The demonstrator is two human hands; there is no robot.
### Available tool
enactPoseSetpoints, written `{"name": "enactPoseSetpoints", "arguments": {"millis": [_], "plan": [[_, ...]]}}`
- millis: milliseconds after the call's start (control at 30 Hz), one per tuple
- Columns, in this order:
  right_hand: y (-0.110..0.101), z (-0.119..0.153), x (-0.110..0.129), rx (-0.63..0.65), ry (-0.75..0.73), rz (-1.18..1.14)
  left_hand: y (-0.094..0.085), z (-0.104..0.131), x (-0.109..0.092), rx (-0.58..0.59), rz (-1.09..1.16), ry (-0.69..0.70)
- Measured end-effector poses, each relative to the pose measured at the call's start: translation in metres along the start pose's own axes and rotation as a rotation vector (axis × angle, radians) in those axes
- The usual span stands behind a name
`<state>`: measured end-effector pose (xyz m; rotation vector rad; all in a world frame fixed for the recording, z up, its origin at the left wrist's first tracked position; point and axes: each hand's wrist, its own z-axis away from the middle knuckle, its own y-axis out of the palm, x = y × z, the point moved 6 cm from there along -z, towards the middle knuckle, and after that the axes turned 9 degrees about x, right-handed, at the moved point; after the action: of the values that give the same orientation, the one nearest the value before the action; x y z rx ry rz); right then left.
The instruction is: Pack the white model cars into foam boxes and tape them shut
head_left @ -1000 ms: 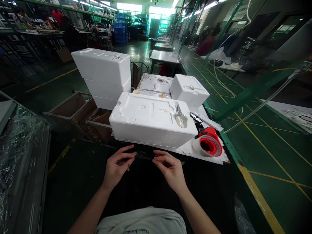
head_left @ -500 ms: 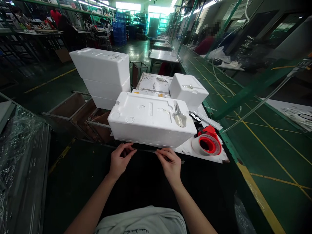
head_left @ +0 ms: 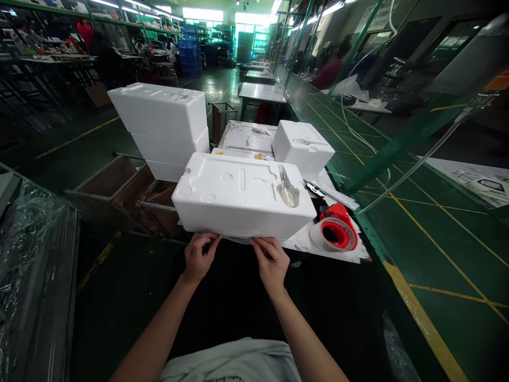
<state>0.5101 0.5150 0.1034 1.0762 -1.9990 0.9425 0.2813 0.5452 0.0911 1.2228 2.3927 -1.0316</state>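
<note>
Your left hand [head_left: 199, 258] and right hand [head_left: 274, 263] pinch clear tape [head_left: 235, 241] at the surface's [head_left: 299, 242] near edge. Press it straight onto the polystyrene box [head_left: 243, 212].

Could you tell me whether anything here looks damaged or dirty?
Yes: the white board behind the front box has brown marks along its edges, seemingly worn, and the white surface under the tape is smudged. The front box seems undamaged.

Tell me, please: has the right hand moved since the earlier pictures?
Yes, the right hand has moved forward, closer to the nearest white foam box.
</note>
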Motion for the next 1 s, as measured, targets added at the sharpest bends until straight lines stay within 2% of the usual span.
{"name": "enactPoseSetpoints", "arguments": {"millis": [167,300,400,500,567,633,700,733,800,867,900,933,1000], "plan": [[0.002,0.0,-0.001,-0.022,-0.023,0.007,0.001,-0.006,-0.003,0.018,-0.06,0.09],[0.002,0.0,0.0,-0.021,-0.035,0.017,-0.002,-0.011,-0.002,0.014,-0.122,0.102],[0.002,-0.001,0.0,-0.026,-0.037,0.022,-0.008,-0.01,0.001,-0.027,-0.158,0.12],[0.002,-0.002,0.0,-0.036,-0.044,0.015,-0.022,-0.009,-0.003,-0.043,-0.17,0.168],[0.002,-0.002,-0.001,-0.035,-0.05,0.005,-0.04,-0.016,-0.017,-0.049,-0.167,0.214],[0.002,-0.001,-0.003,-0.029,-0.051,-0.004,-0.065,-0.037,-0.042,-0.09,-0.165,0.299],[0.002,0.0,-0.005,-0.021,-0.05,-0.01,-0.087,-0.077,-0.075,-0.141,-0.187,0.417],[0.002,0.0,-0.006,-0.019,-0.049,-0.012,-0.091,-0.104,-0.09,-0.105,-0.228,0.44],[0.002,0.001,-0.007,-0.017,-0.054,-0.013,-0.079,-0.17,-0.107,0.111,-0.264,0.385],[0.001,0.001,-0.007,-0.016,-0.065,-0.012,-0.047,-0.229,-0.107,0.395,-0.208,0.283],[0.001,0.0,-0.006,-0.016,-0.073,-0.011,-0.027,-0.251,-0.103,0.533,-0.196,0.237],[0.001,0.0,-0.004,-0.015,-0.082,-0.01,-0.005,-0.267,-0.095,0.663,-0.207,0.172],[0.001,-0.001,-0.002,-0.021,-0.1,-0.009,0.035,-0.28,-0.073,0.897,-0.305,0.034]]}}
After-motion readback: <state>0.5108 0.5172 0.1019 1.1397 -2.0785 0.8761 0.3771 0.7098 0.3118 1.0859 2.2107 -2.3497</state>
